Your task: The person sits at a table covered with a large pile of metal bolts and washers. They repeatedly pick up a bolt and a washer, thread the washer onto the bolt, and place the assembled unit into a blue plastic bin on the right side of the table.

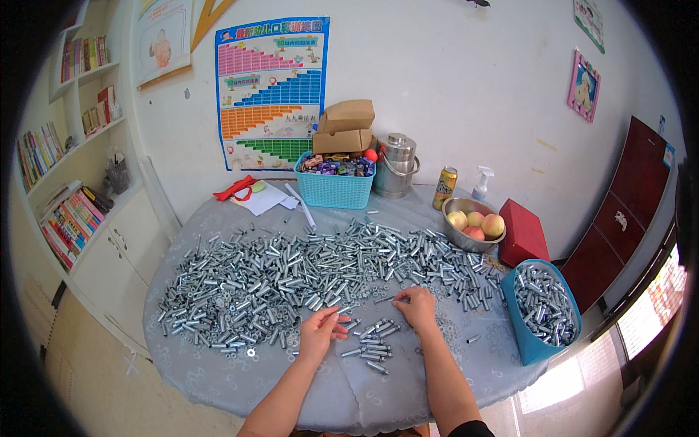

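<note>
My left hand [321, 332] is at the front edge of a wide heap of metal anchor bolt parts [284, 269], its fingers curled and close together. Whatever sits at its fingertips blends with the silvery pieces behind and cannot be made out. To the right, my right hand [416, 306] pinches a thin metal bolt [383, 298] between thumb and forefinger, its shank pointing left. On the cloth between my forearms lies a small group of anchor bolts with sleeves [375, 349]. Loose washers [251, 352] are scattered along the heap's near edge.
A blue bin [530, 353] full of metal anchors stands at the right edge of the grey-covered table [328, 397]. Behind the heap are a turquoise basket [333, 191], a steel pot [397, 167], a can [445, 188], a bowl of fruit [466, 240] and a red box [523, 233].
</note>
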Available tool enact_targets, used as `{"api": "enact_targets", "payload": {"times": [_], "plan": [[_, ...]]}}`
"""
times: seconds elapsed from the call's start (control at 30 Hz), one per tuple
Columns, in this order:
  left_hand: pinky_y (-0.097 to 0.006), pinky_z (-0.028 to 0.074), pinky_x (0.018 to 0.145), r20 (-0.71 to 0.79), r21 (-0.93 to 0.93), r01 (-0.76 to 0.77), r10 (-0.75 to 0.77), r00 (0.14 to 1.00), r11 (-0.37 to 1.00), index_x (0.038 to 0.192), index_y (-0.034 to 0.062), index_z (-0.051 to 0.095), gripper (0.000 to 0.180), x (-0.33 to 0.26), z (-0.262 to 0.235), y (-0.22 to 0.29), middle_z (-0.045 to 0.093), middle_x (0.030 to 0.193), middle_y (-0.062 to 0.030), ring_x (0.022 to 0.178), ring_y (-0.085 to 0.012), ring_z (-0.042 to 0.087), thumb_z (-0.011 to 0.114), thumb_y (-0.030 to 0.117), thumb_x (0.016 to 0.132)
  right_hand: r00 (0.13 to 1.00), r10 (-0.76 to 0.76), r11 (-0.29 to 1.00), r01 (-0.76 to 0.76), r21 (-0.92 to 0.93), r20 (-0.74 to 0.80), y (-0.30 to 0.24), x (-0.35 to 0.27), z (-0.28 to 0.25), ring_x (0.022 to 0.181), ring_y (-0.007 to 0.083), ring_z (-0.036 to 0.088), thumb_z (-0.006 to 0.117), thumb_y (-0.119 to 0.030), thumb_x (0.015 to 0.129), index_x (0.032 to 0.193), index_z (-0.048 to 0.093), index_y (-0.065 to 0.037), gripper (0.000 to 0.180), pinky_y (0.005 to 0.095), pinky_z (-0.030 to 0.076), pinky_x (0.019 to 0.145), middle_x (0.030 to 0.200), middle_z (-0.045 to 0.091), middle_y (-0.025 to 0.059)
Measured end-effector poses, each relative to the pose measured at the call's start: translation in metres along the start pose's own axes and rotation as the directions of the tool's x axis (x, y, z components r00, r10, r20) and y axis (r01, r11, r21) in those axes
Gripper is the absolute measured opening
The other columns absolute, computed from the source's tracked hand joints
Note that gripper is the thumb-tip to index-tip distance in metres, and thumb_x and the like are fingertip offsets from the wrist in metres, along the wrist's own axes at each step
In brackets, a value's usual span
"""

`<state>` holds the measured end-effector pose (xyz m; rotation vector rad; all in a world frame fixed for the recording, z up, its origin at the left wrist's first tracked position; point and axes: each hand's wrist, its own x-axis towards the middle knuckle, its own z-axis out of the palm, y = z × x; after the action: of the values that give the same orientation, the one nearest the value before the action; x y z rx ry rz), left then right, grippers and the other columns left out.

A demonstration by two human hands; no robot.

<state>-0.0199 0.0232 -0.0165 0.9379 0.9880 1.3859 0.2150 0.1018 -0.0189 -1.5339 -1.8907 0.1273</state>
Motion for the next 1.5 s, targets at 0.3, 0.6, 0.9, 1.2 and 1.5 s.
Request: {"api": "enact_targets", "payload": {"times": [0.3,0.6,0.9,1.2,1.5], "plan": [[-0.027,0.054,0.058,0.022,-0.011,0.028,-0.028,0.999,1.000,0.110,-0.0029,0.052,0.024,0.000,0.001,-0.001,0.062,0.094,-0.0158,0.067,-0.0150,0.061,0.048,0.008,0.089,0.943,0.246,0.715,-0.334,0.614,0.226,-0.035,-0.005,-0.002,0.068,0.0089,0.058,0.071,-0.011,0.072,0.084,0.067,-0.002,0.015,0.0219,0.046,0.064,0.077,0.065,0.0033],[-0.028,0.054,0.060,0.073,-0.002,0.059,-0.058,0.996,0.998,0.110,-0.0025,0.053,0.025,-0.003,0.004,-0.002,0.062,0.096,-0.0175,0.070,-0.0173,0.062,0.048,0.009,0.089,0.883,0.165,0.425,-0.466,0.776,0.440,-0.063,-0.019,0.006,0.079,0.0113,0.061,0.064,-0.008,0.079,0.099,0.064,0.001,0.022,0.0206,0.047,0.072,0.087,0.065,0.0077],[-0.027,0.054,0.059,0.071,-0.056,0.051,-0.047,0.996,0.997,0.111,-0.0044,0.053,0.025,-0.003,0.003,-0.006,0.062,0.095,-0.0179,0.067,-0.0163,0.062,0.048,0.009,0.090,0.921,0.089,0.518,-0.368,0.772,0.379,-0.079,-0.025,-0.001,0.083,0.0119,0.060,0.064,-0.007,0.078,0.099,0.065,0.000,0.022,0.0215,0.046,0.075,0.092,0.065,0.0078],[-0.029,0.054,0.064,0.034,-0.169,0.136,-0.132,0.991,0.976,0.111,-0.0064,0.051,0.028,-0.004,0.003,-0.002,0.061,0.096,-0.0202,0.070,-0.0186,0.062,0.049,0.012,0.090,0.952,0.028,0.582,-0.263,0.769,0.304,-0.082,-0.029,0.007,0.086,0.0113,0.058,0.063,-0.005,0.079,0.100,0.065,-0.002,0.021,0.0227,0.045,0.077,0.094,0.065,0.0071],[-0.032,0.054,0.066,0.040,-0.227,0.152,-0.147,0.988,0.962,0.110,-0.0041,0.049,0.026,-0.002,-0.001,-0.003,0.060,0.099,-0.0196,0.072,-0.0190,0.062,0.048,0.013,0.090,0.966,-0.158,0.674,-0.047,0.737,0.206,-0.080,-0.030,0.007,0.094,0.0141,0.057,0.053,-0.003,0.085,0.106,0.062,-0.002,0.023,0.0240,0.044,0.081,0.099,0.064,0.0068]]}}
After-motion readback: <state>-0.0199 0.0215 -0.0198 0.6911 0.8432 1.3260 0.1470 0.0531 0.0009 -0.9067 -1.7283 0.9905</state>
